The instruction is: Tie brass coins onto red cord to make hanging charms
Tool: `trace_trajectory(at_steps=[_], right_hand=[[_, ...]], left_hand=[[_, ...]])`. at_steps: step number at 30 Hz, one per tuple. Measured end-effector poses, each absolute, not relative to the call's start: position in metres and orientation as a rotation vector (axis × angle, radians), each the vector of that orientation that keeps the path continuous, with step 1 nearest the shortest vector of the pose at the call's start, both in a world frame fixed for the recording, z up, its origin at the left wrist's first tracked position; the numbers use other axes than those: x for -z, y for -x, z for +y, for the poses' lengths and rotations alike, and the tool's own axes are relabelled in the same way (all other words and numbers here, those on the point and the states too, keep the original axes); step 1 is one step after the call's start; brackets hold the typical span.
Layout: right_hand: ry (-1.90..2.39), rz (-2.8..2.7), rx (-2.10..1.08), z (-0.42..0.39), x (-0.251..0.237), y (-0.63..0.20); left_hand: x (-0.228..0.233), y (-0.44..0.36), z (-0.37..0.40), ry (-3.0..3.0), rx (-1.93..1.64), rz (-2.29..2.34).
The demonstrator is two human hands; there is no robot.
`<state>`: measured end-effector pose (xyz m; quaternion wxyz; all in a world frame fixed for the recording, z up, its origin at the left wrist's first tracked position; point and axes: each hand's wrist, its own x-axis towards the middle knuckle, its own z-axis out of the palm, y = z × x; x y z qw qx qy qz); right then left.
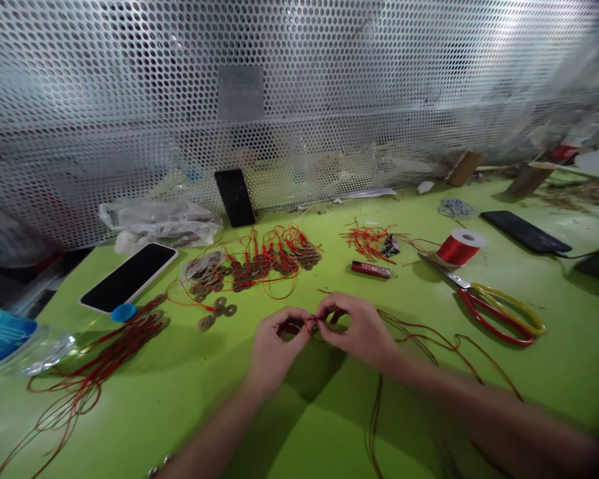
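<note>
Two hands met at centre, left hand and right hand both pinching one red cord, three phones: white phone, propped phone, black phone, one spool, one scissors, heap of strung coins behind.

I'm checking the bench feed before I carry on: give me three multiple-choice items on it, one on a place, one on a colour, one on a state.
1. Where do the scissors lie?
A. To the right of both hands, near the spool of red cord
B. On the white-cased phone
C. Leaning against the perforated panel

2. What colour is the table?
A. Grey
B. Bright green
C. Brown

3. How do the left hand and right hand stand?
A. Flat and apart on the table
B. Fingertips brought together, pinching red cord between them
C. Both lifting the water bottle

Key: 1 A, the scissors lie on the table just beyond the right hand, their tip by the spool. 2 B, the surface is bright green throughout. 3 B, the fingertips meet over a bit of red cord at the middle.
</note>
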<state>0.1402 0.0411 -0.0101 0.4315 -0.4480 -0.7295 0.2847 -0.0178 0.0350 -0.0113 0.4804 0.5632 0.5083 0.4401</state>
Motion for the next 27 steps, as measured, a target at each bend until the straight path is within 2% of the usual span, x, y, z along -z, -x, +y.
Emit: trace_trajectory(at_steps=[11, 21, 27], right_hand=[[0.989, -1.604, -1.307, 0.0407, 0.0114, -0.1402], [0.968, -1.415, -1.480, 0.0405, 0.0130, -0.1378], [0.944, -1.373, -1.470, 0.0414, 0.0113, -0.1350]], left_hand=[[0.0092, 0.0170, 0.0268, -1.703, -1.276, 1.232], [0.0155, 0.0169, 0.0280, -1.723, -1.295, 1.171], [0.0169, 0.0194, 0.0315, -1.809, -1.311, 1.176]])
